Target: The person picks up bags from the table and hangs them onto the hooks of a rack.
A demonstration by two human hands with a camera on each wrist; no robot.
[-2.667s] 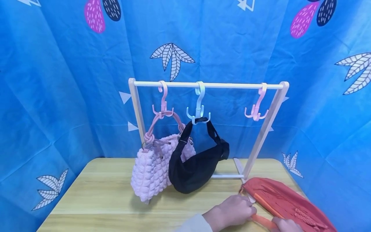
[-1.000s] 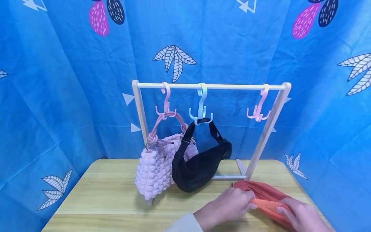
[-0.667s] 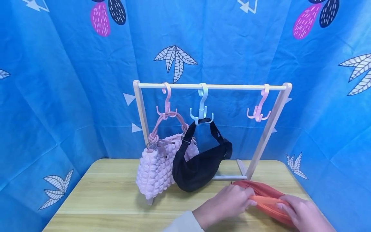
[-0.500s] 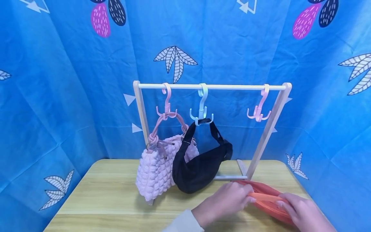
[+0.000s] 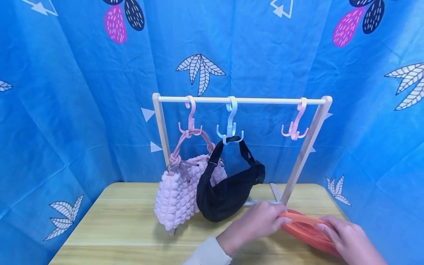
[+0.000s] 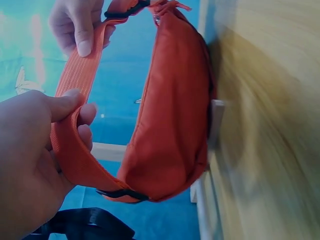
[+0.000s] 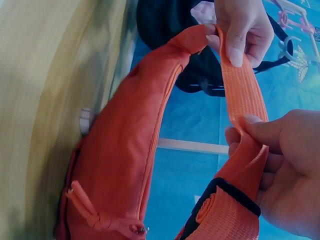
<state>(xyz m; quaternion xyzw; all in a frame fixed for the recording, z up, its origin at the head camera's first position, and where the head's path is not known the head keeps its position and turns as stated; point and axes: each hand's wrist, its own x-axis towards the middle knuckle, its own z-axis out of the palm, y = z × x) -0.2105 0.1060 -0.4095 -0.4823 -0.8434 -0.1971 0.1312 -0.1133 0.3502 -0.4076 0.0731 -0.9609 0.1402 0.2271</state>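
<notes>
In the head view my left hand (image 5: 261,221) and my right hand (image 5: 351,235) pinch the orange strap (image 5: 306,220) of a red sling bag (image 5: 318,243), a short stretch of webbing between them. The left wrist view shows the bag's smooth red body (image 6: 167,115) hanging from the strap, close over the table. There my left thumb and fingers (image 6: 70,102) curl round the webbing. In the right wrist view a zipper with a knotted pull (image 7: 92,212) runs along the bag, and a black strap slider (image 7: 232,195) sits below my right hand (image 7: 290,165).
A white rail (image 5: 265,100) on a wooden stand carries several hooks. A fluffy pink bag (image 5: 179,198) hangs from the left pink hook, a black sling bag (image 5: 228,195) from the blue hook (image 5: 230,121). The right pink hook (image 5: 294,123) holds nothing. Blue cloth surrounds the wooden table (image 5: 109,221).
The red bag, flat on the table at first, has come up under its strap and turned. Both hands have risen, the right one also moving right. Lately the left hand lifts slightly more.
</notes>
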